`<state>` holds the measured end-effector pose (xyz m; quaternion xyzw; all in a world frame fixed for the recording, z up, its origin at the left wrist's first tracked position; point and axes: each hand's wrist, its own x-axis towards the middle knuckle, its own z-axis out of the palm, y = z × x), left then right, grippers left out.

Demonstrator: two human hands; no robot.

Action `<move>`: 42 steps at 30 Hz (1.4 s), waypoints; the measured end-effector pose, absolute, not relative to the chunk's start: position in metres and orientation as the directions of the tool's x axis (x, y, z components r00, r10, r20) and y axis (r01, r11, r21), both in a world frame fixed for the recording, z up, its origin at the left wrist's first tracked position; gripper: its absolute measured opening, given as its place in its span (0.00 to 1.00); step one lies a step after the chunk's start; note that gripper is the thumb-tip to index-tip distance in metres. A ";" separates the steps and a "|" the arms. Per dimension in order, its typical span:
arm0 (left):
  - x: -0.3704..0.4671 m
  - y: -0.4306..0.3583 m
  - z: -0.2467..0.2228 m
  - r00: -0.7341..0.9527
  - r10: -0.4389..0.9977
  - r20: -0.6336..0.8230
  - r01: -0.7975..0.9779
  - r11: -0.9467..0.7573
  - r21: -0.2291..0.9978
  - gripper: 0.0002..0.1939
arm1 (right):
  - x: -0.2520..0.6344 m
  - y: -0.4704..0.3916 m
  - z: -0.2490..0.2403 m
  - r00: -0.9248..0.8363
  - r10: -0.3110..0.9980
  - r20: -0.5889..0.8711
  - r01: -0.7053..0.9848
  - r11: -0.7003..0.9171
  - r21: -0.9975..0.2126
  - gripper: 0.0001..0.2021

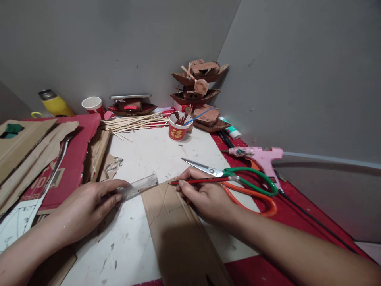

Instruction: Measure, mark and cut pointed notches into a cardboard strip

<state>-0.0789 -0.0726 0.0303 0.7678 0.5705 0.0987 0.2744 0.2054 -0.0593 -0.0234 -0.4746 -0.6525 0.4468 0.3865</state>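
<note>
Evidently, the hands are well apart, each closed on its own tool: the left hand (86,204) pinches a clear ruler (139,187) by one end, and the right hand (210,198) grips a red pencil (205,180). That second grip is close to the tip, presumably for fine control, while the ruler's free end seems left to reach the far left corner of the cardboard strip (181,234). (Whether the pencil's tip touches the card, I cannot tell.) The strip lies on the white board (127,246), running from its middle towards the near edge of the desk (247,270), likely to keep its far end within reach of both hands. Scissors (218,172) rest across the board's right edge, apparently parked handy. As for looks, the strip is brown, long and flat, with thin lines crossing its far part and shadow darkening the near part.
</note>
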 end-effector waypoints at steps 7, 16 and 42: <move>-0.083 -0.075 0.034 0.376 0.899 -0.226 0.833 -0.221 0.508 0.19 | 0.209 -0.061 -0.022 -0.231 0.967 0.109 0.302 0.178 -0.937 0.05; -0.085 -0.073 0.039 0.385 0.884 -0.266 0.831 -0.207 0.516 0.17 | 0.209 -0.065 -0.022 -0.206 0.971 0.119 0.360 0.188 -0.914 0.07; -0.087 -0.067 0.040 0.378 0.887 -0.265 0.852 -0.221 0.475 0.18 | 0.214 -0.075 -0.010 -0.279 0.960 -0.017 0.293 0.068 -0.954 0.10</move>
